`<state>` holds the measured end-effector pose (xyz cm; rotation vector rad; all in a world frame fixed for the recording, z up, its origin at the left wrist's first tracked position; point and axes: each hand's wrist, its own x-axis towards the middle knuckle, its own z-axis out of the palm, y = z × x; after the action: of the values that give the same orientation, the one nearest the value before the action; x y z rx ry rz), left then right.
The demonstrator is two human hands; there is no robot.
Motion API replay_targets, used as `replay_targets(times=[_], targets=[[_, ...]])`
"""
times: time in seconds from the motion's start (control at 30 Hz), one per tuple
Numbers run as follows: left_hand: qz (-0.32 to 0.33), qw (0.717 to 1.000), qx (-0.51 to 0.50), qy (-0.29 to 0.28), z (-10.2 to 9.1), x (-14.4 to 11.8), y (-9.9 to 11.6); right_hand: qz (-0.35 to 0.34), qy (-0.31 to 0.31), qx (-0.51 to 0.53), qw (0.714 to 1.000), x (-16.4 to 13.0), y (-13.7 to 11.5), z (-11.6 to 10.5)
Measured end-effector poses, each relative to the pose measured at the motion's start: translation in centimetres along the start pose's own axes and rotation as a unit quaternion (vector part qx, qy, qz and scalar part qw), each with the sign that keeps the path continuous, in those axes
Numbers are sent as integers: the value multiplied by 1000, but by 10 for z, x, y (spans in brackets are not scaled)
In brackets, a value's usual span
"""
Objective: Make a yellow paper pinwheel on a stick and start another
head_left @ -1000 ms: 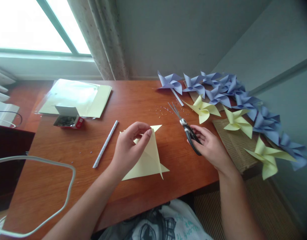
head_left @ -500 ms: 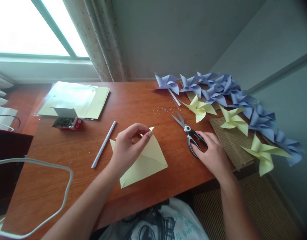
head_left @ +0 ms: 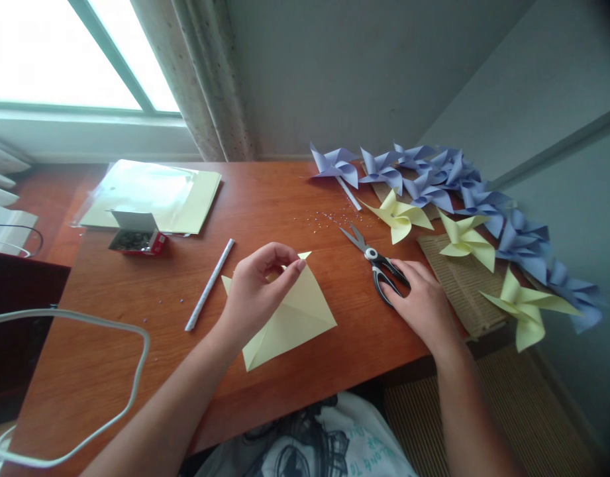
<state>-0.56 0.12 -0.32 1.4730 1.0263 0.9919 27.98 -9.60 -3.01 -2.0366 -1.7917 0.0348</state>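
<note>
My left hand (head_left: 259, 281) is closed in a pinch over a creased square of yellow paper (head_left: 295, 324), one pointed corner showing at the thumb and fingertips. Part of the sheet is hidden beneath that hand. Farther right, my right hand (head_left: 424, 301) grips the black and grey handles of a pair of scissors (head_left: 371, 254), which lie on the table with blades slightly parted, pointing up and left. A rolled white paper stick (head_left: 210, 285) lies just left of the yellow paper.
Blue paper pinwheels (head_left: 428, 189) and yellow pinwheels (head_left: 466, 242) line the right side by corrugated cardboard (head_left: 466, 298). Tiny beads (head_left: 329, 217) are scattered near the scissors. At left are a small red box (head_left: 138, 242), yellow sheets in plastic (head_left: 205, 199) and a white cable (head_left: 140, 358).
The view has shifted slightly. Both hands stay in nearly the same poses, the left at the yellow paper and the right on the scissors.
</note>
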Motion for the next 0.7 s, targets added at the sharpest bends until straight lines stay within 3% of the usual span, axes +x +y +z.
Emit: replay_targets(times=[0.3,0.47,0.6,0.7], targets=[[-6,1000,1,-1,1,0,1,13,-21,-2,1000,2,2,1],[-5,1000,19,-6,-1,0,1,-7,-34,-8,999,0,2,-12],[-14,1000,-1,-14,-1,0,3,-22,26,26,999,1,-22,-27],[-42,998,-45,-3,1,-1,8,-38,-11,154,987,10,-54,-28]])
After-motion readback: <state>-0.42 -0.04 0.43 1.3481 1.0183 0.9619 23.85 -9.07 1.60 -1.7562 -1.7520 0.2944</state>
